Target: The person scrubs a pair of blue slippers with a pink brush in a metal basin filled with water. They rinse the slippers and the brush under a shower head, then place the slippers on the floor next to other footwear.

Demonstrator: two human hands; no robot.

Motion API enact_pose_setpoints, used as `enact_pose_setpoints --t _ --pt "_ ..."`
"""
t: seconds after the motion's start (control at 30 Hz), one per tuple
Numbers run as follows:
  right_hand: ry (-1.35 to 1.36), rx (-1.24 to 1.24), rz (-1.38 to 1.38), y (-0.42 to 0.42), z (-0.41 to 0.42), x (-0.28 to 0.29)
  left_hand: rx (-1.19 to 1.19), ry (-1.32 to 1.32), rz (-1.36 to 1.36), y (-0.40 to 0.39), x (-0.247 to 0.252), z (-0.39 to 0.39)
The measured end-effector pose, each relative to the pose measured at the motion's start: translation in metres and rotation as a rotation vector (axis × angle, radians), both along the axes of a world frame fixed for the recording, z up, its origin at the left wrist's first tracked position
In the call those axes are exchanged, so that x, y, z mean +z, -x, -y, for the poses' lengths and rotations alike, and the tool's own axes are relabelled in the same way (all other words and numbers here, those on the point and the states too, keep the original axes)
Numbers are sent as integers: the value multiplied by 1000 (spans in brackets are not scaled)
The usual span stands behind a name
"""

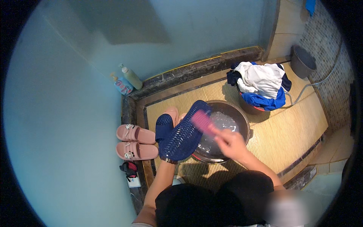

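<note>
A dark blue rubber slipper [184,133] with a perforated sole is held up at the left rim of a dark basin [246,119]. My left hand is hidden behind the slipper and holds it; a watch [169,161] shows at the wrist. My right hand [233,144] grips the handle of a pink scrub brush [203,122]. The brush head is blurred and lies over the slipper's sole. Sudsy water [224,122] fills part of the basin. Another blue slipper [164,129] shows partly behind the held one.
Two pink slides [146,151] lie at left, with more pink footwear [170,111] beyond. Clothes [262,79] heap over a bucket [251,106]. A grey pail [303,62] and a hose [305,88] are at right. Pump bottles [124,86] stand on the ledge [181,68].
</note>
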State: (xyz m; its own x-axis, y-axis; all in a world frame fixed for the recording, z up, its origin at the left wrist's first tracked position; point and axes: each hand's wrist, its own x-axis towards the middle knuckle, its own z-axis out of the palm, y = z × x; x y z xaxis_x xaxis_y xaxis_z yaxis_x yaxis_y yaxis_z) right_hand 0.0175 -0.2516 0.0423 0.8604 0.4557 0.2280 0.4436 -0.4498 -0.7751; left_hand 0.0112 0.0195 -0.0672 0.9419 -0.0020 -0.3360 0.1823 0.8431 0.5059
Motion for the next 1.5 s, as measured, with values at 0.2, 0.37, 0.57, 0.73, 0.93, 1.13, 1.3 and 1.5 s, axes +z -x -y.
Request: enact_pose_setpoints --t 0.2,0.37,0.57,0.73,0.93,1.13,1.3,1.5 --pt "113 -86 19 -15 -16 -48 -19 -266 20 11 -15 6" --pt "-131 134 -91 8 -19 -33 -52 -1180 253 10 -12 4" --pt "-116 -346 -7 -29 13 -59 102 -1555 141 18 96 53" --pt "-336 -317 -5 -30 9 -28 -8 -2042 469 14 137 58" --pt "-247 -138 -97 -17 2 -37 -218 -2110 560 20 104 53" --pt "-99 12 -205 -6 -12 -31 -334 -2324 116 22 105 56" --pt "202 -121 -341 -16 -1 -30 -305 -2207 321 23 101 53" --pt "109 -38 9 -7 -6 -1 -121 -2246 436 22 116 59"
